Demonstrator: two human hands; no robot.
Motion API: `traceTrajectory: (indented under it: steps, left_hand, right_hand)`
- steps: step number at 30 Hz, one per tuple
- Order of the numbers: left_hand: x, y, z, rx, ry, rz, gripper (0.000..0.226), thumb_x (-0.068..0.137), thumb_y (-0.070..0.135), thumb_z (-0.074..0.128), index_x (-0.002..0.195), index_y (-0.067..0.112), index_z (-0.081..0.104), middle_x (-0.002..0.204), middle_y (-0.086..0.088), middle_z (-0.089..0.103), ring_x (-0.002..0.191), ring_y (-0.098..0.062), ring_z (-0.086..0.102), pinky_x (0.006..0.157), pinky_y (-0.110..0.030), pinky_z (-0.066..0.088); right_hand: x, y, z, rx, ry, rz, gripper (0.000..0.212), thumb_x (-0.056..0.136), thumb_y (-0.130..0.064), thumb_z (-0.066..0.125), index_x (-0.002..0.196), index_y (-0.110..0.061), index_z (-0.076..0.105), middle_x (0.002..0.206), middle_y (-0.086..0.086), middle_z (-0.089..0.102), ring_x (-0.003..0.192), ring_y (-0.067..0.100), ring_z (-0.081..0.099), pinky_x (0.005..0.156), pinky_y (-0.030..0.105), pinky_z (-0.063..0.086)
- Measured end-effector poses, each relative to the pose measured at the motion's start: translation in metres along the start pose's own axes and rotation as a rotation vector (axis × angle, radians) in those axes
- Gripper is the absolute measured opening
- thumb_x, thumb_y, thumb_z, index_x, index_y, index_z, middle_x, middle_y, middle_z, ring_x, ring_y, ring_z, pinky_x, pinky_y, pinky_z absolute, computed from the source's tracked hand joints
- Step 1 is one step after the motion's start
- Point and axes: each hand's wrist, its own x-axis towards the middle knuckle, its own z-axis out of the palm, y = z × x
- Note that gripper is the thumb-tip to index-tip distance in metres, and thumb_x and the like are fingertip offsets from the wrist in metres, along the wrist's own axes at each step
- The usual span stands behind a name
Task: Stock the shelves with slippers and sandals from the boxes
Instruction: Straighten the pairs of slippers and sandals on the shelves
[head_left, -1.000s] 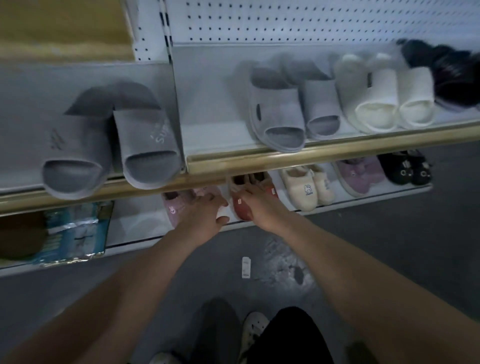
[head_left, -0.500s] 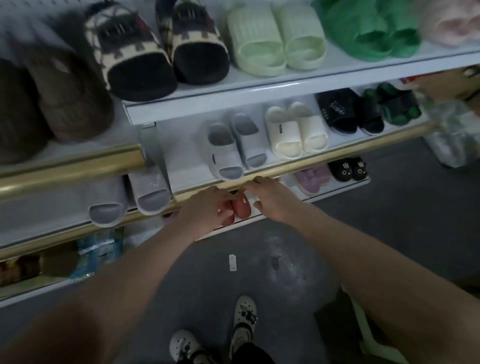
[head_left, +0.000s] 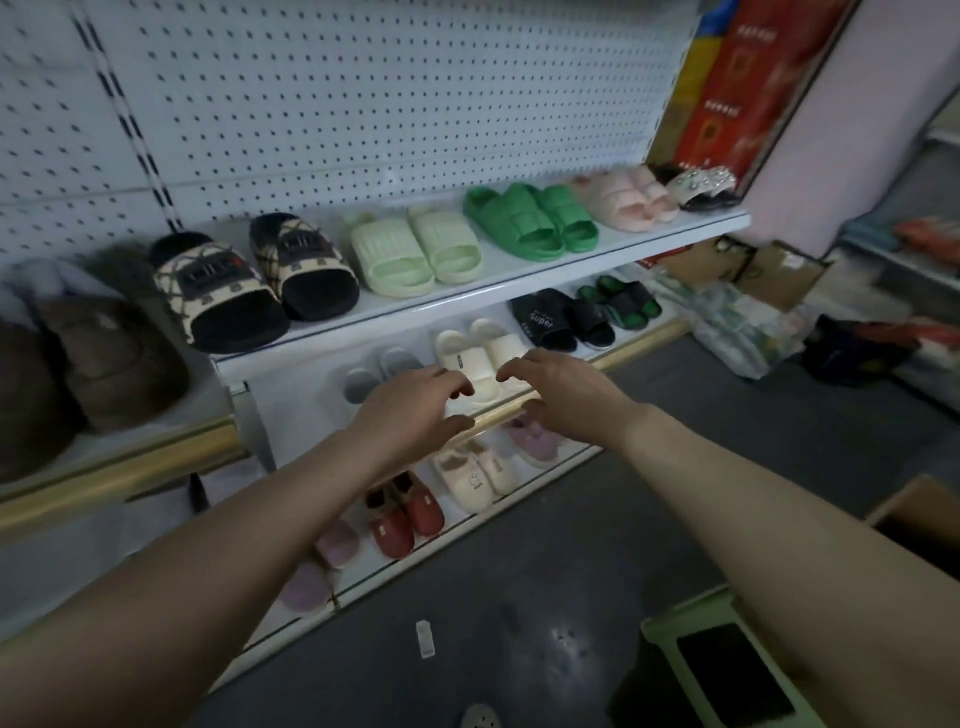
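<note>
Hands: left hand and right hand hover empty, fingers loosely curled, over the gold front rail of the middle shelf
Slippers: cream pair sits just behind that rail; red pair at the bottom shelf's front edge
Doing it well: probably square each pair, toes flush to the front edge
Hidden: fingers partly cover the cream toes; cardboard boxes at right are blurred
</note>
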Motion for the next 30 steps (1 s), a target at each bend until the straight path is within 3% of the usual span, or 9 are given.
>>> traceTrajectory:
  steps: [7, 17, 23, 30]
  left_hand:
    - [0.058, 0.044, -0.027, 0.054, 0.043, 0.073, 0.037, 0.086, 0.049, 0.062, 0.119, 0.035, 0.056, 0.118, 0.011, 0.059, 0.109, -0.016, 0.057, 0.082, -0.034, 0.047]
    - [0.186, 0.128, -0.03, 0.068, 0.182, 0.109, 0.035, 0.087, 0.05, 0.061, 0.118, 0.033, 0.058, 0.114, 0.01, 0.06, 0.107, -0.016, 0.056, 0.083, -0.036, 0.049]
    - [0.256, 0.179, -0.022, 0.046, 0.225, 0.104, 0.036, 0.088, 0.049, 0.06, 0.12, 0.032, 0.058, 0.116, 0.012, 0.06, 0.108, -0.012, 0.056, 0.081, -0.03, 0.046]
    - [0.335, 0.202, -0.007, 0.03, 0.216, 0.112, 0.037, 0.088, 0.048, 0.061, 0.121, 0.034, 0.056, 0.118, 0.012, 0.06, 0.111, -0.014, 0.055, 0.088, -0.036, 0.049]
  right_hand:
    - [-0.007, 0.055, -0.047, -0.027, 0.073, 0.053, 0.046, 0.089, -0.019, 0.061, 0.132, -0.032, 0.051, 0.125, -0.001, 0.055, 0.117, 0.023, 0.053, 0.092, 0.038, 0.047]
    - [-0.001, 0.191, -0.108, -0.109, 0.223, 0.028, 0.04, 0.084, -0.017, 0.063, 0.123, -0.026, 0.06, 0.111, 0.004, 0.063, 0.101, 0.029, 0.06, 0.078, 0.04, 0.052]
    - [0.005, 0.269, -0.129, -0.123, 0.237, 0.029, 0.036, 0.091, -0.021, 0.057, 0.126, -0.027, 0.057, 0.118, 0.003, 0.06, 0.106, 0.027, 0.058, 0.069, 0.029, 0.039]
    - [0.03, 0.346, -0.139, -0.063, 0.298, 0.058, 0.037, 0.086, -0.015, 0.059, 0.121, -0.026, 0.059, 0.109, 0.003, 0.063, 0.098, 0.028, 0.06, 0.071, 0.04, 0.051]
